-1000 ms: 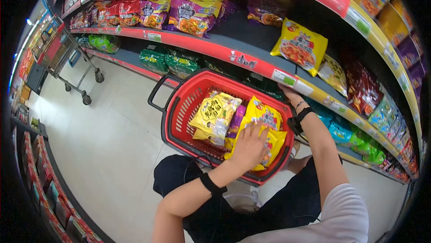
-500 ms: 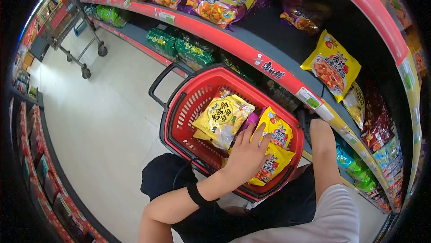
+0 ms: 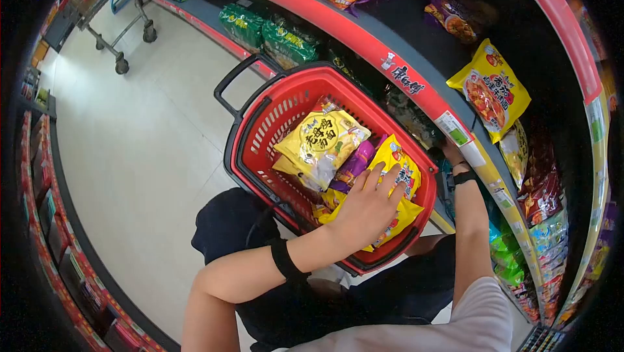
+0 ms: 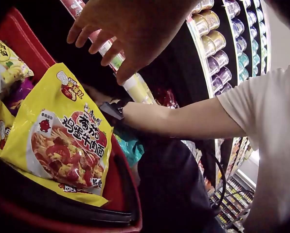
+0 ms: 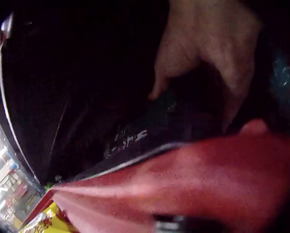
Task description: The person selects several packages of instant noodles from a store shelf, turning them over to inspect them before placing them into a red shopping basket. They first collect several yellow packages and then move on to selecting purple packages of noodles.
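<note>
A red shopping basket [image 3: 426, 199] holds yellow noodle packs [image 4: 62, 131] with a tomato-and-egg picture, a pale yellow noodle pack [image 3: 322, 141] and a purple pack [image 3: 357, 160]. In the head view my left hand [image 3: 367, 212] overlaps the yellow packs. The left wrist view shows that hand [image 4: 130, 34] above them, fingers spread and holding nothing. My right hand [image 3: 453, 152] reaches under the price rail to the lower shelf, just beyond the basket. In the dark right wrist view, its thumb and fingers part around a dark packet [image 5: 130, 138] with green on it; I cannot tell if they grip it.
The red price rail [image 3: 364, 37] overhangs the lower shelf, where green multipacks [image 3: 289, 43] sit. On the shelf above lies another yellow noodle pack [image 3: 494, 92]. A shopping cart [image 3: 114, 17] stands farther along the aisle's pale floor [image 3: 136, 157], with another shelf [image 3: 55, 235] opposite.
My right hand has moved along under the rail and reaches into the lower shelf. My left hand stays over the yellow packs. The head view has shifted, moving the shelf goods within it.
</note>
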A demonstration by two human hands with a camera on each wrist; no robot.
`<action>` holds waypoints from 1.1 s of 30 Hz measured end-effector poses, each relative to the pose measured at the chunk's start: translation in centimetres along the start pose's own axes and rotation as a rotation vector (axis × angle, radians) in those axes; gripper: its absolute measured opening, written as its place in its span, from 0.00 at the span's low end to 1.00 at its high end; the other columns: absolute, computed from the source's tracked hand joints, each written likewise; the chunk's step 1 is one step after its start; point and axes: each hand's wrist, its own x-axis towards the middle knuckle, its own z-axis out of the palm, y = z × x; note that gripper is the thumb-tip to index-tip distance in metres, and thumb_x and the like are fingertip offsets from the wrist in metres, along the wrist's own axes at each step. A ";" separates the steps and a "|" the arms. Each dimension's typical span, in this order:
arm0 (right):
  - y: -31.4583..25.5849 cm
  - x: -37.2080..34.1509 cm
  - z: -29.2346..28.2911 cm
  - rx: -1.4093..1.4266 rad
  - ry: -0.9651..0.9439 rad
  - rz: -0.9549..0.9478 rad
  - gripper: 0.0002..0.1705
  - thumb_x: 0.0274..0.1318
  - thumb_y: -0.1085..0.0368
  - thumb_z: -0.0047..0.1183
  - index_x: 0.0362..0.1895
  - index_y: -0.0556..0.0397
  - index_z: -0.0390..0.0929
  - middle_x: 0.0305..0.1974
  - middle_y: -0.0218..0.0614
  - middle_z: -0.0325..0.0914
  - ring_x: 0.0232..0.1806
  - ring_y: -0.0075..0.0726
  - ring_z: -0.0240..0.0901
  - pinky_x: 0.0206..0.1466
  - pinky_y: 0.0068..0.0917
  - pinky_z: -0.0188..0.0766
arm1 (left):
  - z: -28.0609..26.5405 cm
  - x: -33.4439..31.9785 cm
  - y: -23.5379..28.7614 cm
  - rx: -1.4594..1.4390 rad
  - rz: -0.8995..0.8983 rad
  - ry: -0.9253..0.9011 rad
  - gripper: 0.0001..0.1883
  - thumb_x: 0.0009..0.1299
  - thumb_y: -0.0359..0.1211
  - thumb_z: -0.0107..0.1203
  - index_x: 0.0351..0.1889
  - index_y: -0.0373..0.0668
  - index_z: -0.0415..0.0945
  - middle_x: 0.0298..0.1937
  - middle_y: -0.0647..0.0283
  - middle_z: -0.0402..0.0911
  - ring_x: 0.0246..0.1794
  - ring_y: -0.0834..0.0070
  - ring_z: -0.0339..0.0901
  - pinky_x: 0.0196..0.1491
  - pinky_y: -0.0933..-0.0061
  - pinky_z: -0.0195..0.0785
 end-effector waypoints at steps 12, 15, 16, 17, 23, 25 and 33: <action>-0.7 1.9 3.4 -0.210 0.229 -0.008 0.46 0.42 0.52 0.61 0.68 0.37 0.56 0.69 0.36 0.53 0.70 0.51 0.46 0.69 0.57 0.41 | 0.4 0.1 -0.1 0.046 0.010 -0.001 0.25 0.59 0.37 0.58 0.54 0.38 0.67 0.63 0.51 0.60 0.61 0.52 0.59 0.60 0.54 0.57; -3.3 0.5 -5.7 0.166 -0.235 -0.085 0.52 0.40 0.51 0.64 0.70 0.36 0.51 0.71 0.34 0.48 0.72 0.49 0.40 0.70 0.57 0.37 | 0.3 -0.3 0.1 0.032 0.020 -0.004 0.26 0.58 0.37 0.58 0.54 0.38 0.67 0.64 0.51 0.60 0.61 0.53 0.60 0.61 0.55 0.56; -3.0 0.8 -3.5 0.165 -0.232 -0.083 0.52 0.40 0.51 0.64 0.70 0.36 0.51 0.71 0.34 0.48 0.72 0.49 0.40 0.70 0.57 0.37 | 0.2 -0.3 0.2 0.016 0.023 -0.011 0.26 0.58 0.36 0.57 0.54 0.37 0.67 0.64 0.51 0.60 0.61 0.53 0.60 0.61 0.55 0.56; -2.3 1.5 1.1 0.668 -0.207 0.018 0.52 0.40 0.53 0.64 0.70 0.36 0.50 0.71 0.34 0.47 0.72 0.49 0.40 0.70 0.57 0.36 | 0.2 -0.4 0.2 0.019 0.027 -0.008 0.26 0.58 0.36 0.57 0.54 0.37 0.67 0.64 0.51 0.60 0.61 0.53 0.60 0.61 0.55 0.56; -2.4 5.3 3.0 1.151 -0.160 0.147 0.49 0.44 0.52 0.61 0.70 0.37 0.49 0.71 0.34 0.47 0.72 0.49 0.41 0.70 0.57 0.37 | 0.4 -0.8 0.3 0.011 0.022 0.000 0.26 0.58 0.36 0.57 0.54 0.37 0.68 0.64 0.50 0.60 0.61 0.53 0.60 0.61 0.56 0.56; -2.7 5.8 3.1 1.134 -0.173 0.171 0.48 0.46 0.51 0.59 0.70 0.37 0.49 0.71 0.35 0.47 0.72 0.48 0.41 0.70 0.57 0.37 | 0.2 -0.7 0.4 0.032 0.031 -0.027 0.27 0.58 0.37 0.57 0.55 0.37 0.68 0.64 0.50 0.60 0.61 0.52 0.60 0.61 0.56 0.56; -3.2 6.6 2.1 1.052 -0.198 0.265 0.42 0.54 0.47 0.51 0.70 0.38 0.49 0.70 0.36 0.47 0.72 0.47 0.42 0.69 0.57 0.40 | 0.4 -0.2 0.2 0.043 0.030 -0.059 0.26 0.59 0.37 0.57 0.55 0.37 0.67 0.64 0.50 0.60 0.62 0.52 0.60 0.62 0.53 0.56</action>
